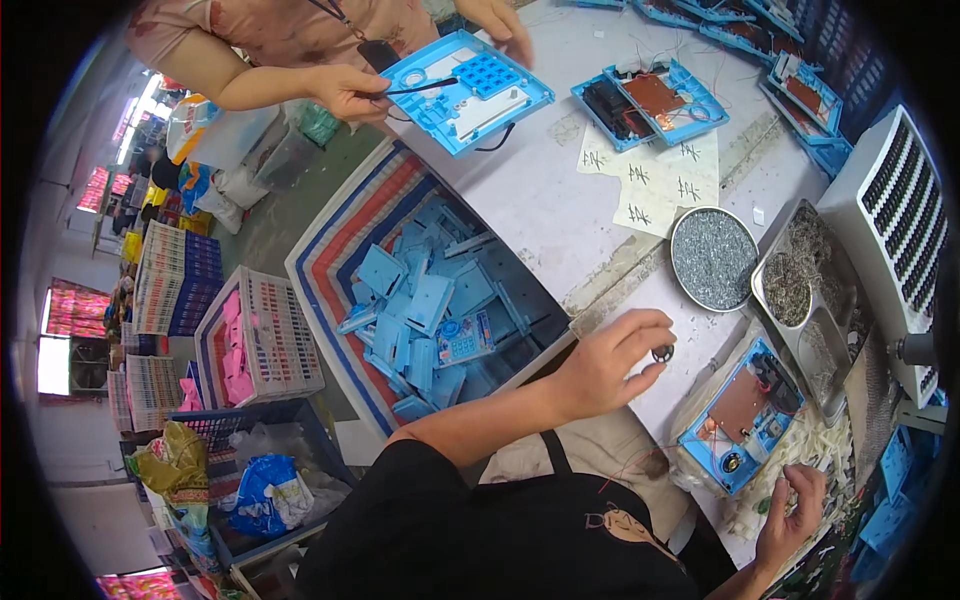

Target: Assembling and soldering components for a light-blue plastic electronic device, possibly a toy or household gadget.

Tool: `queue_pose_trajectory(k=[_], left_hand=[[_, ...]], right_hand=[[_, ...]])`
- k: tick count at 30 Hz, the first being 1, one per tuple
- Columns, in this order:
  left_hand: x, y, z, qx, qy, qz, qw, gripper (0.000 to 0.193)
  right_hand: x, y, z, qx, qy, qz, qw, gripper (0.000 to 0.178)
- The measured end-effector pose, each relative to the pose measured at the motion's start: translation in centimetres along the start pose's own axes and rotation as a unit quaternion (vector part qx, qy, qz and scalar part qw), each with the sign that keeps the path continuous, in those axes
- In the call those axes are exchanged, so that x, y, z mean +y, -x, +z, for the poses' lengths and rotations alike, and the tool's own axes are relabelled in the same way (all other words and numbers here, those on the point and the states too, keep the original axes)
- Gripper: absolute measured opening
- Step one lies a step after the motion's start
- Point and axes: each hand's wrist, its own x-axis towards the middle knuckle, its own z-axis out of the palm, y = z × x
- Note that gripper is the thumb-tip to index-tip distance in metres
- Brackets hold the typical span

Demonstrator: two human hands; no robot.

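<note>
While the left hand (608, 362) is pinching a small black round part (663, 353), the right hand (792, 510) is closing on a tiny piece (unclear what) near the open blue casing (740, 415).

A large woven sack (330, 240) with red, white and blue striped sides stands open beside the grey worktable (540, 190). Left of the sack sits a white slatted crate (275, 335). Below the crate, farther from the sack, lies a crumpled blue and white plastic bag (265, 495). Beyond the sack, on the worktable, lie cream paper sheets (650, 180) with dark handwritten marks.
</note>
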Motion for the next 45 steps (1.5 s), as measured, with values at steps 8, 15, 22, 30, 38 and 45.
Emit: queue_pose_trajectory(k=[8,15,22,30,38,45], left_hand=[[6.0,-1.0,3.9,-0.085,0.129,0.1,0.983,0.043],[9.5,-1.9,7.6,-0.115,0.108,0.165,0.974,0.044],[9.6,-3.8,6.8,-0.195,0.141,0.101,0.965,0.05],[7.9,-2.0,6.4,-0.181,0.078,0.019,0.98,0.048],[6.1,-1.3,3.1,-0.158,0.001,-0.023,0.987,0.041],[6.3,-1.8,4.2,-0.165,0.014,0.016,0.986,0.036]], right_hand=[[-3.3,-0.1,4.3,-0.058,-0.35,0.188,0.916,0.029],[-1.6,1.6,3.3,-0.004,-0.375,0.194,0.907,0.016],[10.7,-3.2,-11.9,0.283,-0.099,0.167,0.939,0.02],[17.3,-15.9,-13.5,0.25,0.014,0.015,0.968,0.03],[15.5,-20.2,-11.9,0.14,0.237,-0.004,0.961,0.024],[20.1,-20.6,-13.0,0.124,0.133,0.092,0.979,0.029]])
